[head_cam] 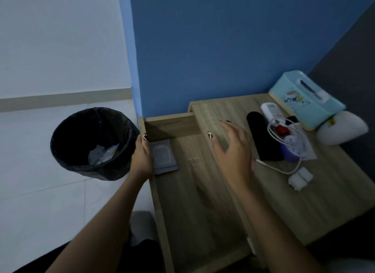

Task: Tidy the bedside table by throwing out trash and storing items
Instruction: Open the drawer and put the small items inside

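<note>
Wooden drawer (192,191), one grey pouch (163,157) inside, one black bin (58,150)

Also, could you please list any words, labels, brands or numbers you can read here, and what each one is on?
No text can be read in this view.
Tissue box: cartoon print, any lettering too blurred.
White remote control: label markings too small to read.
Grey pouch in the drawer: an outlined shape only, no legible words.
</note>
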`<action>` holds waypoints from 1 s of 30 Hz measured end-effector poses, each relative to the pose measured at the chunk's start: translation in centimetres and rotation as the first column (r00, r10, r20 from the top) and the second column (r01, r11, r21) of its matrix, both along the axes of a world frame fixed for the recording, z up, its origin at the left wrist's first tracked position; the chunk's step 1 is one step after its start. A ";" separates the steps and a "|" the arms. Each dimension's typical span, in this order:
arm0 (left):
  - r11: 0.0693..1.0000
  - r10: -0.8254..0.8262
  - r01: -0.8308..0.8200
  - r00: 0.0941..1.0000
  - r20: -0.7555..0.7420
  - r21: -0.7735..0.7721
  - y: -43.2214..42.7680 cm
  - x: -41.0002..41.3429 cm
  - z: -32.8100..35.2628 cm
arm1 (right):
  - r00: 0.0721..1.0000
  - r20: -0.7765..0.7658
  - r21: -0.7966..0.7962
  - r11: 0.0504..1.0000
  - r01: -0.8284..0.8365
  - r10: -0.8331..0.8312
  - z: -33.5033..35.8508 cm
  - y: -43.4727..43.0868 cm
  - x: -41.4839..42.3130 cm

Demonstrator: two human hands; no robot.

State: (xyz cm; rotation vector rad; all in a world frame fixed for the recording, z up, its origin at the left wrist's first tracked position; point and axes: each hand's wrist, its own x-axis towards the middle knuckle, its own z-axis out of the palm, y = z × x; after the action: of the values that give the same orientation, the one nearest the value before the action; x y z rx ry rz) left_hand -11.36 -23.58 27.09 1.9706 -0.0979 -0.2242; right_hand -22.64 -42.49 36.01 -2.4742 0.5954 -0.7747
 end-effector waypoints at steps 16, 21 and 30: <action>1.000 -0.007 0.007 0.999 -0.045 0.006 -0.3 -0.4 0.5 | 0.962 -0.271 0.077 0.995 0.067 -0.044 -1.2 -2.6 -7.8; 1.000 -0.001 0.000 0.998 -0.065 -0.009 -0.1 -0.3 0.6 | 0.992 -0.115 0.080 0.995 -0.051 0.060 -0.3 2.5 -5.4; 1.000 0.007 -0.006 0.999 -0.040 0.010 -0.2 -0.3 0.5 | 0.751 -0.495 0.395 0.883 -0.254 0.437 -9.2 10.2 -1.4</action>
State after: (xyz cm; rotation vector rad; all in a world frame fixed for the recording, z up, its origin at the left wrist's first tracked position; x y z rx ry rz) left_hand -11.63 -23.78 27.62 1.9750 -0.0647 -0.2599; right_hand -24.03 -32.34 26.81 -2.3937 0.3798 0.2267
